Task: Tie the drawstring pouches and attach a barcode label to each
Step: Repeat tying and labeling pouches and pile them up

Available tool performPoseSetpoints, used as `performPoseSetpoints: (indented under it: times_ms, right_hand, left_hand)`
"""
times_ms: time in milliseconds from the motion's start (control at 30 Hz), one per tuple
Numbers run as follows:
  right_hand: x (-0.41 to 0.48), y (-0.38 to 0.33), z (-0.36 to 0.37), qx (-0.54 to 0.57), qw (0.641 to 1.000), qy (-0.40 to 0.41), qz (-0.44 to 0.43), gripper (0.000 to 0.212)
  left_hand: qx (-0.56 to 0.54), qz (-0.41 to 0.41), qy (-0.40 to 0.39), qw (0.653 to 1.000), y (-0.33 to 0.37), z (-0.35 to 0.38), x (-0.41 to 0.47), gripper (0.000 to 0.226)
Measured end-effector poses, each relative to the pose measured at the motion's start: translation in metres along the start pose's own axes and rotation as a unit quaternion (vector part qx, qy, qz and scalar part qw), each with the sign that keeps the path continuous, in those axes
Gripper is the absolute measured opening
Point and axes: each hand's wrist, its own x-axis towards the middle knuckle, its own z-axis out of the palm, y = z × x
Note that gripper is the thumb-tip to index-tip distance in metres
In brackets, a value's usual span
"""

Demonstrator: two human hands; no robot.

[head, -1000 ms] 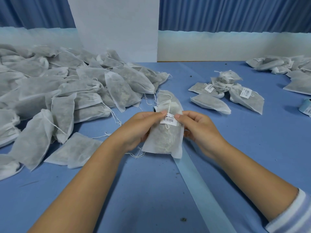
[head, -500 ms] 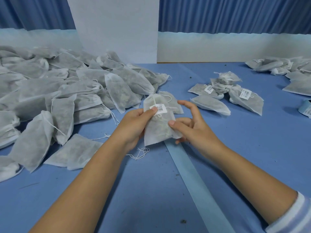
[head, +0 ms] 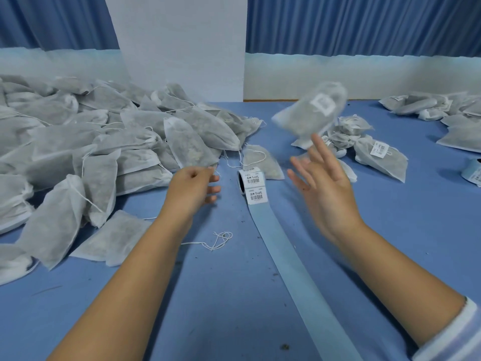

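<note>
A labelled pouch [head: 309,113] flies at one o'clock, seemingly toward the finished heap [head: 380,158], above the spread, empty right hand [head: 325,183]; the loosely curled, empty left hand [head: 190,188] next needs an untied pouch [head: 188,145] at ten o'clock.

Blue tabletop [head: 221,295] (dark specks scattered); white panel [head: 179,48] upright at far edge; pleated blue curtain [head: 364,22] behind.

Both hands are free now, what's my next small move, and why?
Probably reach the left hand to the nearest unlabelled pouch: the labelled pouch is airborne over the labelled pile, the right hand is open and empty, and the label roll lies ready between the hands.
</note>
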Motion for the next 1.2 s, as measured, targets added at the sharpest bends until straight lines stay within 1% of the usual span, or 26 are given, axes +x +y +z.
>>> performPoseSetpoints:
  times_ms: [67,133,200,267,367,467,533,600,667,733,800,867,933,1033,1133,1200]
  right_hand:
    - [0.000,0.000,-0.002,-0.031,0.999,0.005,0.008,0.044]
    - [-0.002,0.004,-0.002,-0.082,0.996,0.000,0.027,0.041]
    - [-0.004,0.008,0.001,-0.117,0.992,-0.016,0.036,0.034]
    - [-0.006,0.011,0.004,-0.157,0.986,-0.032,0.034,0.030]
    - [-0.010,0.014,0.005,-0.212,0.975,-0.059,0.027,0.029]
    - [-0.013,0.016,0.006,-0.278,0.955,-0.101,-0.007,0.026]
    - [-0.016,0.017,0.007,-0.309,0.943,-0.124,-0.024,0.026]
    - [-0.019,0.020,0.008,-0.334,0.930,-0.145,-0.042,0.027]
    - [-0.021,0.022,0.008,-0.362,0.916,-0.165,-0.056,0.026]
    - [-0.023,0.024,0.009,-0.379,0.905,-0.182,-0.065,0.025]
    - [-0.023,0.026,0.009,-0.381,0.902,-0.189,-0.067,0.027]
    - [-0.023,0.026,0.009,-0.381,0.902,-0.189,-0.067,0.028]
    - [-0.022,0.027,0.008,-0.384,0.901,-0.189,-0.065,0.028]
    - [-0.022,0.027,0.007,-0.385,0.901,-0.188,-0.068,0.030]
    - [-0.022,0.027,0.008,-0.385,0.901,-0.188,-0.071,0.030]
    - [-0.022,0.027,0.007,-0.385,0.901,-0.187,-0.070,0.029]
  left_hand:
    - [0.077,0.042,0.042,0.995,-0.004,-0.005,0.005,0.016]
    - [0.155,0.073,0.073,0.983,-0.008,-0.012,0.009,0.013]
    - [0.233,0.090,0.089,0.964,-0.013,-0.018,0.013,0.007]
    - [0.308,0.107,0.108,0.939,-0.017,-0.023,0.015,0.008]
    - [0.363,0.114,0.130,0.916,-0.020,-0.030,0.019,0.003]
    - [0.417,0.109,0.139,0.892,-0.021,-0.038,0.023,0.006]
    - [0.448,0.102,0.138,0.877,-0.020,-0.043,0.024,0.013]
    - [0.463,0.093,0.143,0.870,-0.019,-0.046,0.025,0.019]
    - [0.450,0.095,0.164,0.873,-0.018,-0.051,0.027,0.017]
    - [0.438,0.099,0.191,0.873,-0.016,-0.056,0.028,0.023]
    - [0.433,0.097,0.206,0.872,-0.015,-0.061,0.027,0.033]
    - [0.445,0.097,0.201,0.868,-0.015,-0.063,0.025,0.038]
    - [0.467,0.099,0.190,0.858,-0.014,-0.062,0.023,0.033]
    - [0.494,0.108,0.180,0.843,-0.012,-0.063,0.022,0.017]
    - [0.511,0.152,0.163,0.830,-0.007,-0.064,0.020,0.011]
    - [0.532,0.190,0.133,0.814,-0.001,-0.059,0.016,0.009]
